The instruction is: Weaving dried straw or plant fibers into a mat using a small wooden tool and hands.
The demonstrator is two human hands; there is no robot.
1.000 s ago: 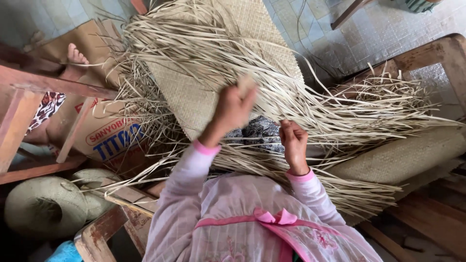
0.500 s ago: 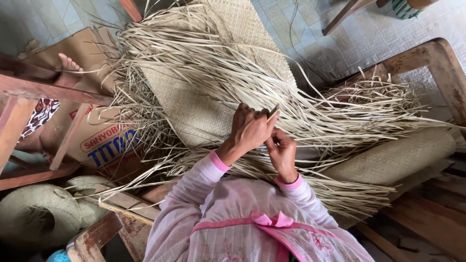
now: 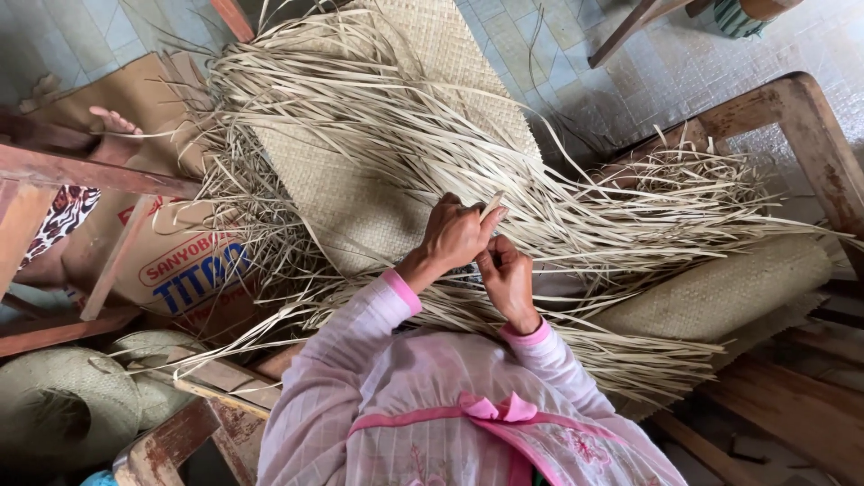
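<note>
A half-woven straw mat (image 3: 360,189) lies in front of me, with long loose pale strips (image 3: 576,211) fanning out over it to the right. My left hand (image 3: 454,236) is at the mat's woven edge and pinches one flat strip (image 3: 493,205) between thumb and fingers. Just below and to the right of it, touching it, my right hand (image 3: 508,277) has its fingers closed on strips. Both wrists come out of pink sleeves. The strips under my hands are partly hidden.
A rolled woven mat (image 3: 720,288) lies right, by a wooden frame (image 3: 810,117). A printed cardboard box (image 3: 180,261) and wooden rails (image 3: 81,171) stand left, another person's foot (image 3: 112,121) behind them. Woven hats (image 3: 63,405) lie bottom left. Tiled floor (image 3: 702,63) shows at the top.
My left hand was raised over the mat, then came down and right to meet my right hand. Both hands now work together at the woven edge.
</note>
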